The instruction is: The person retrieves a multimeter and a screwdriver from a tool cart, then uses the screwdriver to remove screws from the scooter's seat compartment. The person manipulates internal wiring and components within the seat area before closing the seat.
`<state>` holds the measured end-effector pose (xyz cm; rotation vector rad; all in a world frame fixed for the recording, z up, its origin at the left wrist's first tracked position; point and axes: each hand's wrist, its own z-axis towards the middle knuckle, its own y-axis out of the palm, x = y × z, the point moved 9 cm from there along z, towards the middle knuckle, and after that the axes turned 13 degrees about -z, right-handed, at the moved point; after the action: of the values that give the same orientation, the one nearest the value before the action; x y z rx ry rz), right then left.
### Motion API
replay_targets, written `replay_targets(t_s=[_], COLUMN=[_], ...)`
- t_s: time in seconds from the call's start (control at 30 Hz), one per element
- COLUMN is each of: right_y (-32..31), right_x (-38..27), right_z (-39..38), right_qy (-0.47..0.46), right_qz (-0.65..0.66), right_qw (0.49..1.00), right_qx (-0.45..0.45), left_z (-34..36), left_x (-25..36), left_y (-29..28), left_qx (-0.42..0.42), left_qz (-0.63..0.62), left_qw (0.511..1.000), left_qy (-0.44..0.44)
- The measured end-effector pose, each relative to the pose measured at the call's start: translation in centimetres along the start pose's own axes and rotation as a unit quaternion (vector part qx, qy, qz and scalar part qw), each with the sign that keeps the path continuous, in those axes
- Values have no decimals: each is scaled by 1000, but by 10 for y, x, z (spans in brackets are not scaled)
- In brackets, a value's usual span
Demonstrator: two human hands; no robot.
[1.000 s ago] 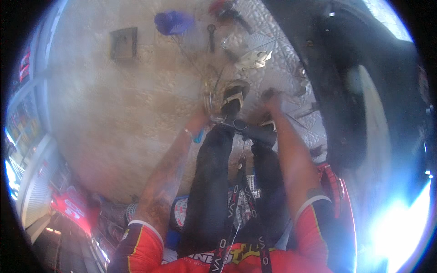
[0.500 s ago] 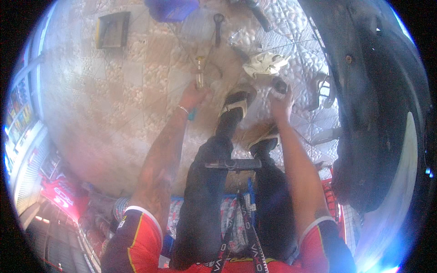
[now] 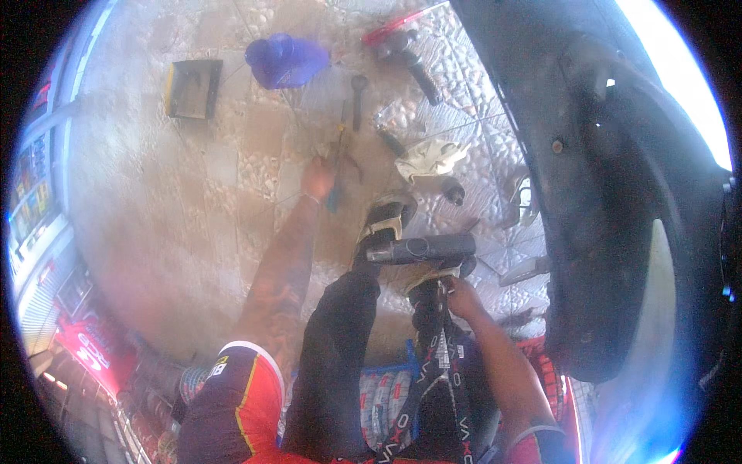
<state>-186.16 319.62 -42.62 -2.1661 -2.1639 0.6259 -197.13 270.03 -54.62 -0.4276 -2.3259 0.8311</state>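
My left hand (image 3: 317,182) is low over the floor, blurred, its fingers closed around a long thin tool (image 3: 332,201) with a teal end and a yellow part farther up. Its exact kind is too smeared to tell. Closer to my body, my right hand (image 3: 461,298) is closed at the lower right end of a dark bar-shaped device (image 3: 421,249), beside a printed lanyard (image 3: 443,348). Its fingertips are partly hidden. A short black cylindrical part (image 3: 454,190) lies on the floor, close to a crumpled off-white cloth (image 3: 433,158).
A purple-blue container (image 3: 286,62), a yellow-edged dark tray (image 3: 193,89) and a dark long-handled tool (image 3: 358,100) are on the tiled floor ahead. A black curved panel (image 3: 610,185) fills the right side. My shoe (image 3: 390,213) stands between my hands.
My right hand has let go of the black cylindrical part and come back to the dark device, which has tilted and shifted right. The view has tilted, bringing more far floor into sight.
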Motion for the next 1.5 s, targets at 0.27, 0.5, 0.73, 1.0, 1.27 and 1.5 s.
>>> replay_targets(t_s=[0.27, 0.5, 0.73, 1.0, 1.27, 1.5], right_y=[-77, -93, -192, -408, -504, -452], right_x=[12, 10, -71, -206, -301, -369], right_z=[-140, -239, -357, -499, -562, -517], right_qy=[91, 98, -41, -94, -102, -67], right_qz=[154, 156, -55, -276, -183, -159], right_qw=[983, 979, 987, 919, 884, 929], right_qx=[40, 90, 143, 267, 418, 327], left_z=[-46, -143, -354, -508, -476, -477], left_x=[35, -24, 69, 125, 36, -19], left_y=[-26, -71, -189, -354, -401, -478], left_qx=[45, -50, -150, -73, -62, -67], left_qz=[-10, -28, -249, -362, -475, -525], left_qw=[991, 998, 956, 921, 862, 825], left_qy=[123, -22, -44, -121, -166, -197])
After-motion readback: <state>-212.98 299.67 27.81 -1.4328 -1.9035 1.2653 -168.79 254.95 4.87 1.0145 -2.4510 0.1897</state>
